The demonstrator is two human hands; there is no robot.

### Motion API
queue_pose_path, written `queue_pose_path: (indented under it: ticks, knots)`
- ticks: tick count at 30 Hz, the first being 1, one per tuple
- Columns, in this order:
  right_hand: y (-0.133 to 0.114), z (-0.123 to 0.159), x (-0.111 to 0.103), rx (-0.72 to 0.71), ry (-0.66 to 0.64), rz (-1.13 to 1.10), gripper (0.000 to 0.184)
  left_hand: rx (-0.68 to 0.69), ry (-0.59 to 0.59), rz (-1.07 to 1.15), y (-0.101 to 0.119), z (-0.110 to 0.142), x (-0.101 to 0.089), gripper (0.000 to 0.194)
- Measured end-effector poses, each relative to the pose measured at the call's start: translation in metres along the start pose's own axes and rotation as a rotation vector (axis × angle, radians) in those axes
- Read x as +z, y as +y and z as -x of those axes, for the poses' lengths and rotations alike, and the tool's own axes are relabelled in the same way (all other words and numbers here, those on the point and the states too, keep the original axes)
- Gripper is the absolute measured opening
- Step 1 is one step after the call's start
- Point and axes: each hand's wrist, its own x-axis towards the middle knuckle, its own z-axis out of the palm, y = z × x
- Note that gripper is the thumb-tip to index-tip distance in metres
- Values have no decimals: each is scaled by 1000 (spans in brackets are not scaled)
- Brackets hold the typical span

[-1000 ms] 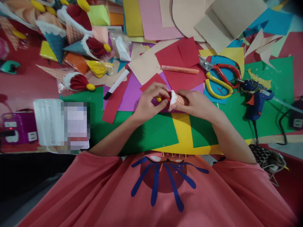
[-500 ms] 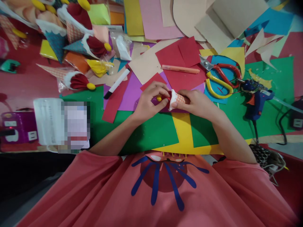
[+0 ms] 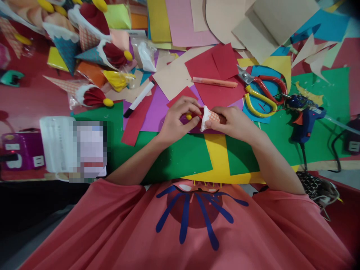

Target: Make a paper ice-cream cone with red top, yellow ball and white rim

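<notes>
Both hands hold one small craft ice cream cone [image 3: 215, 117] over the purple sheet in front of me. My right hand [image 3: 234, 122] is closed around its orange-checked cone part, and a white wavy rim shows between the two hands. My left hand [image 3: 180, 120] pinches the red top, which is mostly hidden by the fingers. A yellow ball [image 3: 189, 116] shows in the gap between the left thumb and forefinger. A similar finished cone [image 3: 92, 95], with a red top and a yellow ball, lies at the left.
Scissors [image 3: 266, 90] and a blue glue gun [image 3: 306, 122] lie to the right. A marker [image 3: 139, 99] and an orange highlighter [image 3: 215, 82] rest on coloured sheets. More craft cones [image 3: 63, 43] are heaped at the upper left. A purple power socket box [image 3: 24, 150] stands at the left edge.
Almost nothing differs. The right thumb has shifted slightly on the white rim; both hands keep their hold on the cone.
</notes>
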Motion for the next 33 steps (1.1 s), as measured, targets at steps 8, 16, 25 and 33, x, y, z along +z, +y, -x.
queue_pose_path:
  ticks: [8, 16, 25, 33]
  knots:
    - [-1, 0, -1, 7, -5, -13, 35, 2, 9, 14, 1, -1, 1, 18]
    - [1, 0, -2, -16, -29, -45, 32, -26, -13, 19, -1, 0, -1, 19]
    - [5, -1, -3, -79, -77, -220, 56, -55, -7, 93, -1, -4, -5, 17]
    - [5, 1, -6, -2, -238, -583, 52, -96, 52, 167, -7, -9, -8, 14]
